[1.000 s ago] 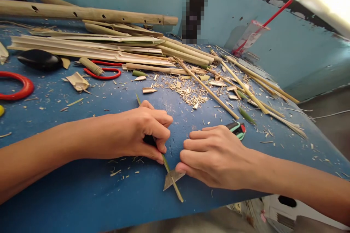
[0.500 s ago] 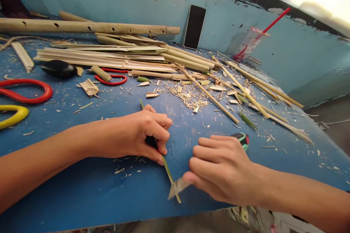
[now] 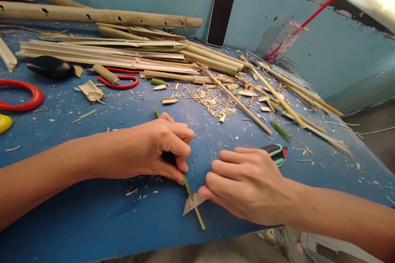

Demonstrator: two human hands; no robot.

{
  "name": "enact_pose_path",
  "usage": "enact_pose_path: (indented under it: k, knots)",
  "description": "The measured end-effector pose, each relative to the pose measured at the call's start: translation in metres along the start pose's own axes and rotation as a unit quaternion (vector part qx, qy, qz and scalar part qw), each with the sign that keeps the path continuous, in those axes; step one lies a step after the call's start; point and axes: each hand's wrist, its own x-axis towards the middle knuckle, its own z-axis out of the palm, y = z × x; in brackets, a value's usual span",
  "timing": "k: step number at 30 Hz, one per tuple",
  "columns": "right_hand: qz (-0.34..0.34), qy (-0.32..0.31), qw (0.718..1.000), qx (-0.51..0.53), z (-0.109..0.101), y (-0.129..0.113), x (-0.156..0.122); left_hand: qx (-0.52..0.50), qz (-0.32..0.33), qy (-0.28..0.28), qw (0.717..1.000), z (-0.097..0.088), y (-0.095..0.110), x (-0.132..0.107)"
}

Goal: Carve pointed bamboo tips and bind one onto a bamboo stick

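Observation:
My left hand (image 3: 160, 150) is closed around a thin green bamboo strip (image 3: 193, 201), pinning it to the blue table (image 3: 92, 209). The strip runs under the hand; its far tip shows above the thumb and its near end reaches towards the table's front edge. My right hand (image 3: 247, 183) is wrapped round a utility knife whose green and black handle (image 3: 276, 153) sticks out behind the knuckles. Its grey blade (image 3: 193, 202) lies across the strip just below my left fingers.
Bamboo poles and split slats (image 3: 101, 55) are piled at the back, with thin sticks (image 3: 277, 98) to the right. Shavings (image 3: 212, 104) litter the middle. Red scissor handles (image 3: 119, 80), a red ring (image 3: 23, 96), a black phone (image 3: 219, 18) and a plastic cup with a red straw (image 3: 285, 39) stand around.
The view shifted up and back down. The knife blade slid slightly along the strip and back; both hands keep their grips.

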Motion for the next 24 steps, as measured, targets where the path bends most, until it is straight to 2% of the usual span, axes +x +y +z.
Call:
enact_pose_path:
  k: [4, 15, 20, 24]
  knots:
    - [-0.004, -0.001, 1.000, -0.009, -0.003, 0.000, 0.000, 0.006, 0.002, -0.006, 1.000, 0.000, -0.001, -0.001]
    - [-0.024, -0.067, 0.997, 0.030, -0.009, 0.003, -0.006, 0.018, 0.000, -0.018, 1.000, -0.002, 0.000, 0.000]
    - [-0.067, -0.050, 0.996, 0.036, -0.012, 0.001, -0.012, 0.010, -0.006, -0.024, 1.000, -0.001, 0.001, 0.000]
    - [-0.031, -0.029, 0.998, 0.056, -0.008, 0.002, -0.012, 0.007, -0.014, -0.023, 1.000, -0.002, 0.003, 0.000]
